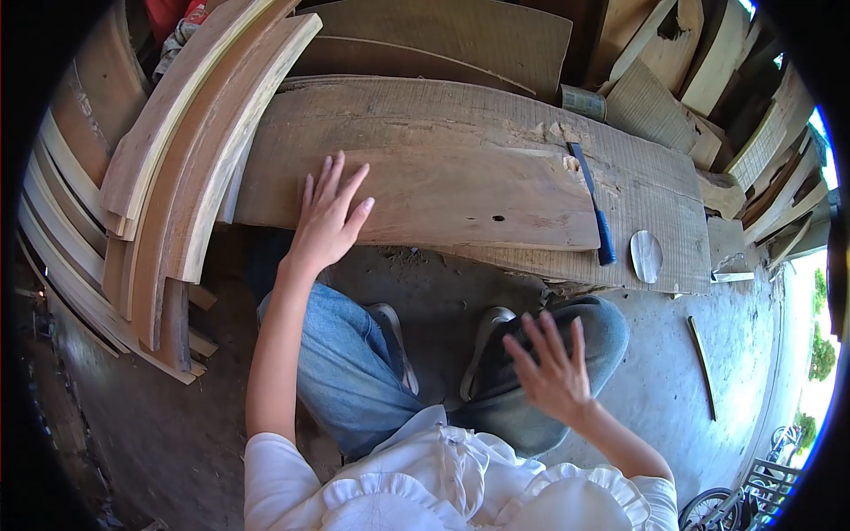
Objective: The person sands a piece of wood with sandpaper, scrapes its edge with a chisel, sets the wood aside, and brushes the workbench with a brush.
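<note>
My left hand [332,212] reaches forward with its fingers spread over the left part of a smooth brown plank [478,190]; whether the fingertips press on it I cannot tell. Above my right knee, my right hand [553,367] is raised, fingers apart and holding nothing. The plank has a small dark knot hole and lies on a wider, rough-sawn board [655,190]. Across the plank's right end lies a narrow tool with a dark shaft and a blue handle [604,237]. An oval, pale, shiny piece [646,257] rests on the board to its right.
Long boards [243,133] are stacked at my left, close to my left arm. More wood pieces [673,97] lean at the back right. A tin can [584,102] lies behind the board. A thin strip [702,367] lies on the concrete floor [655,372].
</note>
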`<act>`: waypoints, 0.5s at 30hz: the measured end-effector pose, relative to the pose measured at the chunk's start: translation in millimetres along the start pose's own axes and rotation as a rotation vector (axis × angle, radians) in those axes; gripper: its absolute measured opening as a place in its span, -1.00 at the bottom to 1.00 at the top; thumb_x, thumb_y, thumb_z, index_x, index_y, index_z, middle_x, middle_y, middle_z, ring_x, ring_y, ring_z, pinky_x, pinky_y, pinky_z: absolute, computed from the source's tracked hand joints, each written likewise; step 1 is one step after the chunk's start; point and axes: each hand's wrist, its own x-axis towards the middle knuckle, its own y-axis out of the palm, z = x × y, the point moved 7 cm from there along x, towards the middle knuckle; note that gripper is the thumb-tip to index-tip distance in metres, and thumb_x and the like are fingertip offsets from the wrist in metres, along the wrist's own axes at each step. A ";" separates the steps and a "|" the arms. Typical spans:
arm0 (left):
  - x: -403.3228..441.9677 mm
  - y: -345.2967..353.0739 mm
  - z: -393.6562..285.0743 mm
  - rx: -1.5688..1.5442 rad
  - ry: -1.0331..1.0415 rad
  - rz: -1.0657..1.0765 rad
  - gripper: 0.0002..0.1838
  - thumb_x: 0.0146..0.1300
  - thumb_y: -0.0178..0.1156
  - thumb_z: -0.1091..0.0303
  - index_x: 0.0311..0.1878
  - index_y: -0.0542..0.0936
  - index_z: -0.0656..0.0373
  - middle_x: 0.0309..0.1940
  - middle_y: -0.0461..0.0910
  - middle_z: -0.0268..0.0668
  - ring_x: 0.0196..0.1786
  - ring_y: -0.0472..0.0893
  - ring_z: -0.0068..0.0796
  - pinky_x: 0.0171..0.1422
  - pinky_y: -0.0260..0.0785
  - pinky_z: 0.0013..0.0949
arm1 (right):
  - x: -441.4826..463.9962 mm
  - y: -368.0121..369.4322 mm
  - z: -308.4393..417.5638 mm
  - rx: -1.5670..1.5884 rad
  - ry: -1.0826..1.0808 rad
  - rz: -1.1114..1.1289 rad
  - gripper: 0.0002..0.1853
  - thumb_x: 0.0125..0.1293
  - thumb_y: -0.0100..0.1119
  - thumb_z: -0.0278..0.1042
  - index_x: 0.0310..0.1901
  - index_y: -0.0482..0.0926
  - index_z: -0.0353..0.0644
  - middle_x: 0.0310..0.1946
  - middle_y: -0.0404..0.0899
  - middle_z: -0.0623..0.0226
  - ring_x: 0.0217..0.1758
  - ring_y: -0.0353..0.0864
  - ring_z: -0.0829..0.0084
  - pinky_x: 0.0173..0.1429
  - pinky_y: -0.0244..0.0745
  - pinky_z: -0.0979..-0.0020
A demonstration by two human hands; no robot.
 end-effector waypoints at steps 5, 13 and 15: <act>-5.9 -10.3 14.5 0.008 -0.126 -0.024 -0.45 0.33 -0.02 0.06 0.36 0.24 -0.01 0.43 -0.06 -0.01 0.48 -0.09 -0.04 0.48 -0.31 0.09 | 20.5 -37.7 -63.4 -0.020 0.246 -0.210 -0.48 0.14 0.17 -0.32 0.19 0.39 0.02 0.29 0.21 0.17 0.44 0.03 0.11 0.41 -0.33 -0.27; -29.3 -21.1 56.0 0.034 -0.558 -0.093 -0.34 0.26 0.08 0.03 0.29 0.27 0.29 0.15 0.34 0.14 0.28 0.26 0.06 0.38 0.06 -0.11 | 45.5 -24.4 -108.6 -0.025 0.583 -0.237 -0.19 0.22 0.15 -0.20 0.41 -0.08 -0.11 0.31 0.08 -0.06 0.41 0.03 -0.05 0.38 -0.10 -0.17; -34.1 -25.6 50.1 0.059 -0.569 -0.105 -0.32 0.26 0.06 -0.03 0.27 0.28 0.31 0.14 0.35 0.14 0.27 0.28 0.07 0.32 0.13 -0.09 | 56.7 -24.6 -107.5 -0.001 0.599 -0.277 -0.19 0.23 0.14 -0.19 0.41 -0.09 -0.13 0.32 0.08 -0.06 0.40 0.04 -0.06 0.38 -0.08 -0.16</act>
